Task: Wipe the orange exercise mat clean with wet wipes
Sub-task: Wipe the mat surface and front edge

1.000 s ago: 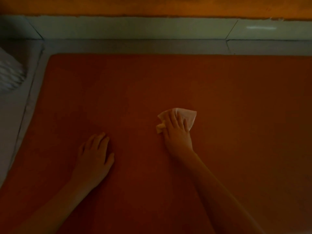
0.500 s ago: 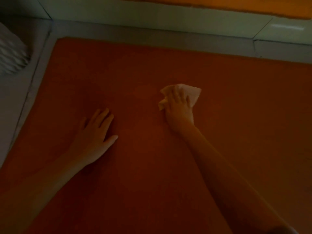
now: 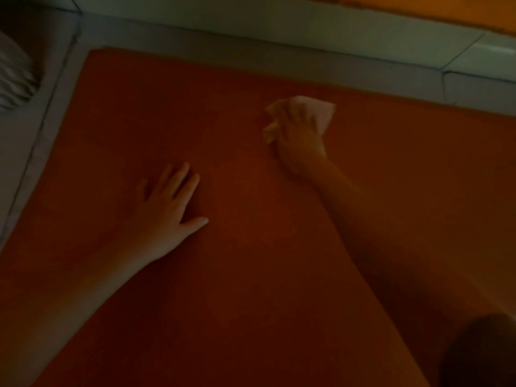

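Here right hand [image 3: 300, 135] presses wipe [image 3: 321, 113]; left hand [image 3: 167, 213] flat.

Under the right fingers [image 3: 303, 118] the wet wipe [image 3: 325, 114] looked thin, soft and crumpled, the orange mat [image 3: 251, 247] matt and fine-grained, the floor tiles [image 3: 30, 152] beyond smooth.

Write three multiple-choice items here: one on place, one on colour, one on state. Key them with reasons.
1. Where is the wet wipe? A in a bucket B on the mat under the right hand C on a chair
2. What colour is the mat? A blue B orange C green
3. How is the left hand? A fisted B holding a bottle C flat on the mat
Key: B, the right hand covers the wipe on the mat; B, its surface is orange; C, its fingers lie straight.
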Demonstrator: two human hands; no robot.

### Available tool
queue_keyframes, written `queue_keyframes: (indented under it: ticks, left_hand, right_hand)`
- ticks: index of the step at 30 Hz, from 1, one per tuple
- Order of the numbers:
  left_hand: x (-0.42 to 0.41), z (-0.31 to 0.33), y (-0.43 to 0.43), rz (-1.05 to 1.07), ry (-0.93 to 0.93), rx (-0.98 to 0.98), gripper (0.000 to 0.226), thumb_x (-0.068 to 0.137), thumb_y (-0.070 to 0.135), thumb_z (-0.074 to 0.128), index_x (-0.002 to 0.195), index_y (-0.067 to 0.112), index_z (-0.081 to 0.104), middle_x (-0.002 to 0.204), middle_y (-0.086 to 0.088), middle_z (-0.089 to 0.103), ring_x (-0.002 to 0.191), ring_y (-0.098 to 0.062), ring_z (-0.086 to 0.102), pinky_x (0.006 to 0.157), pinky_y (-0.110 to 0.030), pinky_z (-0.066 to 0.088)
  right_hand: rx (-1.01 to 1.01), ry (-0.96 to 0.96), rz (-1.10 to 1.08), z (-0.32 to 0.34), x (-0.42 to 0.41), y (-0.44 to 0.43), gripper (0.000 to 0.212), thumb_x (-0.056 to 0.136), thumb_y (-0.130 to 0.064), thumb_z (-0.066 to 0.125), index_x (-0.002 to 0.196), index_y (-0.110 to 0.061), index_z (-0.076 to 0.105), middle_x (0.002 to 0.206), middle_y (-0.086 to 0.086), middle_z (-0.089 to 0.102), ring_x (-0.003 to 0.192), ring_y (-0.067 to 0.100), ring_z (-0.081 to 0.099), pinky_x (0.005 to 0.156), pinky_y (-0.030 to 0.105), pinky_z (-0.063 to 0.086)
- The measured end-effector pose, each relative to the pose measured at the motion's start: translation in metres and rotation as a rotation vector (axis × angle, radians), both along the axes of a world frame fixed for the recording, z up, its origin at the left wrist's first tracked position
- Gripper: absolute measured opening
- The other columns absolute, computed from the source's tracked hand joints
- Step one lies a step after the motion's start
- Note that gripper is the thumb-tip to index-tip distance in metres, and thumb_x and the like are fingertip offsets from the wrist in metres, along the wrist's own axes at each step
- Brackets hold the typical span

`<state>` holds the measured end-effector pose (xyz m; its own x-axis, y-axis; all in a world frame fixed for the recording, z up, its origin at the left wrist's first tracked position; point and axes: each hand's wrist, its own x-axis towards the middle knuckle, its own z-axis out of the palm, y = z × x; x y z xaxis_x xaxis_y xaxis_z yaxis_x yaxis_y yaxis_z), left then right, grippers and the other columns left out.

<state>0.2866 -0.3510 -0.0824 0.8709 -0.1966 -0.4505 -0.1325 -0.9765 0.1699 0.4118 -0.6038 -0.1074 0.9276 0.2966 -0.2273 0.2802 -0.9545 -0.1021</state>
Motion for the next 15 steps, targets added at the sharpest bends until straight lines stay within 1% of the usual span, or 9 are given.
queue_keyframes:
  ticks: [2,4,5,6,8,10,11,13,15]
  left_hand:
    - [0.000,-0.001,-0.001,-0.013,-0.012,0.017,0.087,0.083,0.071,0.023,0.153,0.028,-0.006,0.155,0.008,-0.025,0.143,-0.014,-0.023,0.118,-0.049,-0.004]
    - [-0.001,-0.001,0.002,-0.028,-0.039,0.015,0.092,0.075,0.074,0.013,0.153,0.027,-0.001,0.154,0.008,-0.022,0.143,-0.014,-0.020,0.118,-0.050,0.000]
    - [-0.001,-0.001,0.002,-0.034,-0.048,0.013,0.093,0.074,0.074,0.011,0.153,0.026,0.001,0.154,0.007,-0.021,0.143,-0.014,-0.019,0.117,-0.051,0.002]
    - [-0.002,-0.001,0.002,-0.039,-0.053,0.016,0.093,0.074,0.074,0.011,0.153,0.025,0.002,0.155,0.006,-0.020,0.143,-0.015,-0.017,0.117,-0.051,0.003]
    - [-0.003,-0.003,0.003,-0.054,-0.069,0.030,0.090,0.077,0.073,0.012,0.152,0.025,0.003,0.157,0.003,-0.015,0.145,-0.019,-0.012,0.117,-0.052,0.006]
    - [-0.002,-0.006,0.004,-0.074,-0.089,0.047,0.088,0.080,0.072,0.015,0.153,0.023,0.007,0.159,0.001,-0.010,0.147,-0.021,-0.006,0.116,-0.054,0.010]
    - [-0.002,-0.007,0.005,-0.085,-0.086,0.052,0.087,0.082,0.072,0.016,0.153,0.022,0.009,0.159,0.000,-0.007,0.147,-0.022,-0.004,0.115,-0.055,0.013]
    - [-0.003,-0.011,0.007,-0.110,-0.091,0.068,0.084,0.088,0.073,0.021,0.152,0.018,0.017,0.160,-0.004,0.003,0.147,-0.026,0.006,0.112,-0.059,0.019]
    - [-0.003,-0.012,0.007,-0.127,-0.117,0.083,0.083,0.090,0.071,0.024,0.151,0.015,0.025,0.159,-0.008,0.014,0.145,-0.029,0.015,0.108,-0.062,0.026]
  right_hand:
    - [0.012,0.026,0.230,-0.003,-0.005,0.015,0.059,0.103,-0.033,0.032,0.154,-0.017,0.008,0.161,0.009,-0.005,0.146,0.030,-0.014,0.117,0.057,-0.004]
    - [0.050,0.047,0.318,0.001,0.002,0.006,0.057,0.104,-0.034,0.028,0.154,-0.018,0.005,0.161,0.006,-0.006,0.145,0.023,-0.014,0.118,0.050,-0.007]
    - [0.041,0.026,0.315,0.006,0.008,-0.005,0.056,0.104,-0.031,0.029,0.154,-0.019,0.006,0.161,0.006,-0.005,0.146,0.024,-0.011,0.118,0.047,-0.006]
    - [0.017,0.004,0.280,0.008,0.018,-0.018,0.056,0.104,-0.027,0.031,0.154,-0.019,0.008,0.161,0.008,-0.003,0.147,0.027,-0.007,0.117,0.046,-0.003]
    - [0.020,-0.001,0.076,0.006,0.042,-0.047,0.053,0.104,-0.020,0.032,0.153,-0.016,0.015,0.161,0.010,0.001,0.147,0.032,-0.001,0.117,0.049,0.003]
    - [0.014,-0.007,-0.143,-0.004,0.064,-0.063,0.050,0.103,-0.022,0.029,0.152,-0.014,0.022,0.161,0.011,0.001,0.147,0.034,-0.006,0.117,0.056,0.003]
    - [0.005,-0.013,-0.214,-0.008,0.069,-0.061,0.050,0.103,-0.024,0.027,0.151,-0.014,0.024,0.161,0.011,0.000,0.147,0.034,-0.009,0.116,0.060,0.001]
    - [0.010,-0.027,-0.214,-0.012,0.061,-0.044,0.049,0.102,-0.024,0.028,0.151,-0.014,0.024,0.161,0.011,0.000,0.146,0.034,-0.012,0.114,0.060,-0.005]
    - [0.102,-0.021,-0.085,-0.007,0.031,-0.029,0.052,0.103,-0.024,0.030,0.153,-0.018,0.016,0.161,0.008,-0.005,0.146,0.030,-0.013,0.114,0.053,-0.009]
